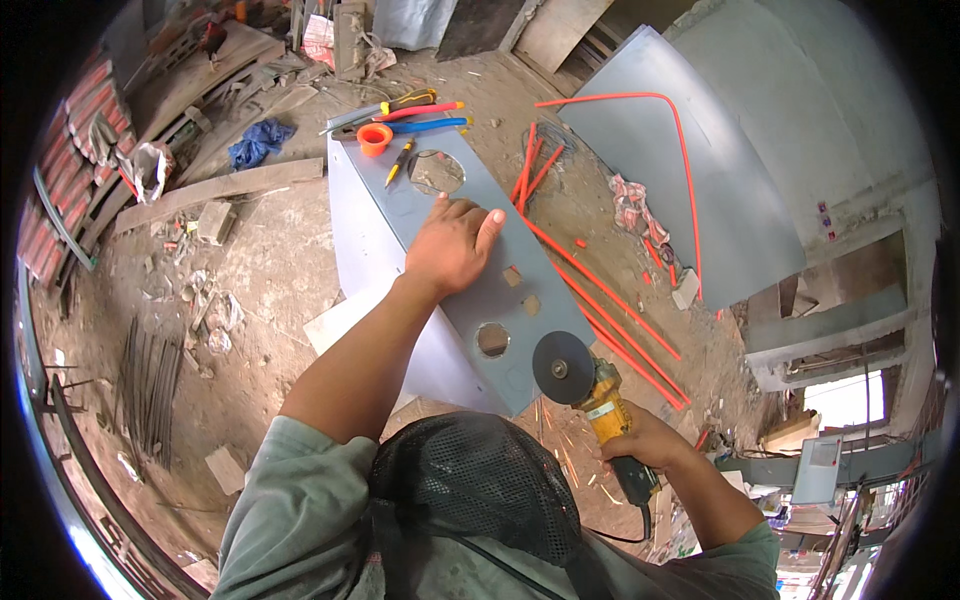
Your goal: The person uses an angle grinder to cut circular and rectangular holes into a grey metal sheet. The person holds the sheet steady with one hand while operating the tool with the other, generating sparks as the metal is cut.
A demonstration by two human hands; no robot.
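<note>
A long grey metal box stands in front of me, with several round and square holes cut in its top. My left hand rests on that top just below the largest hole, fingers apart and thumb out to the right. My right hand is wrapped round the body of a yellow angle grinder. Its dark round disc is beside the box's near right corner; whether they touch I cannot tell. On the far end lie pliers with blue handles, pliers with red handles, an orange cup-shaped piece and a yellow-black marker.
Orange tubes lie on the ground right of the box. A large grey sheet lies beyond them. Left are a wooden plank, a blue cloth and thin dark rods. The grinder's cord trails toward me.
</note>
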